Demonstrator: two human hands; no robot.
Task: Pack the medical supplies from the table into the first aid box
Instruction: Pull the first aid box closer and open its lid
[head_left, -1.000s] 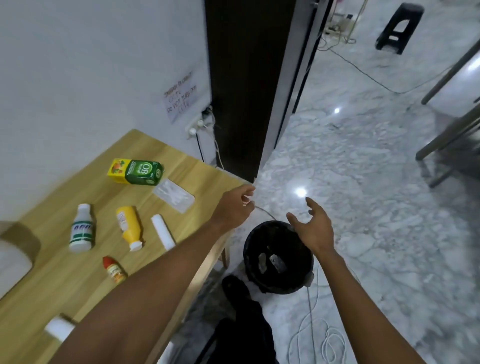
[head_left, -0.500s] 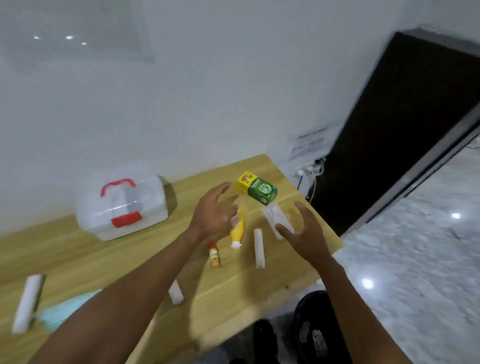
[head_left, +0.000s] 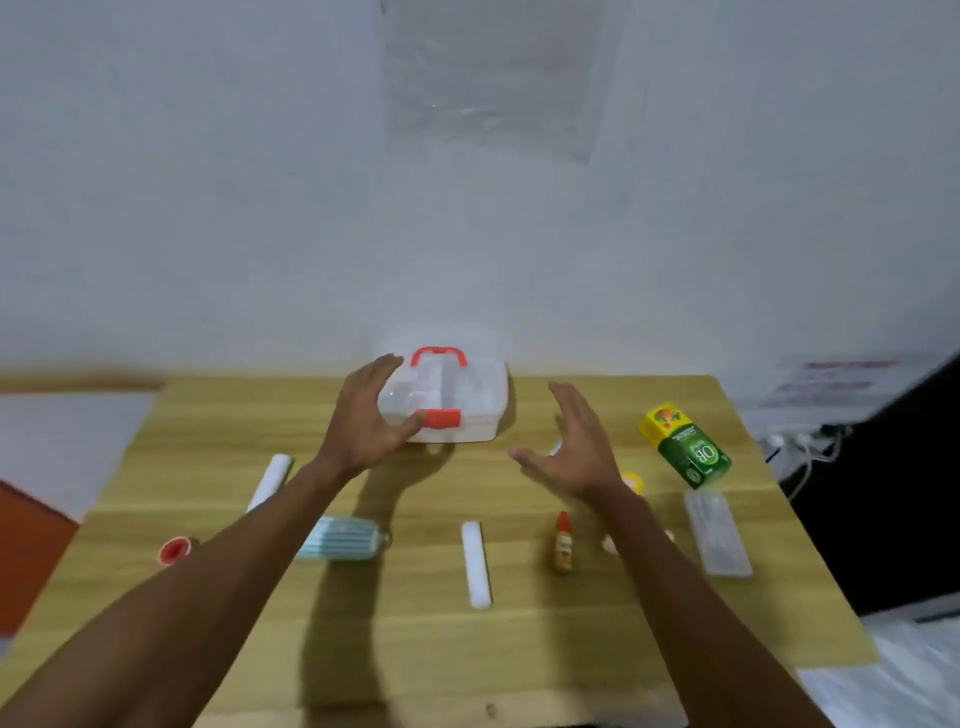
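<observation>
Head view, nearest first: on the wooden table (head_left: 415, 649) lie a white roll (head_left: 477, 564), a small orange dropper bottle (head_left: 563, 543), a pack of blue face masks (head_left: 343, 538) and a red tape roll (head_left: 174, 551), with a clear blister pack (head_left: 717, 532) and a green carton (head_left: 685, 447) on the right. Beyond them both hands are spread wide and hold nothing. The left hand (head_left: 363, 421) is at the front left corner of the first aid box (head_left: 457, 389), contact unclear, while the right hand (head_left: 574, 449) hovers apart to its right. The box, lid down, sits at the far edge by the wall (head_left: 260, 208).

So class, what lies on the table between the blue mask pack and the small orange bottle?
One white roll, lying apart from both, shown in the head view.
</observation>
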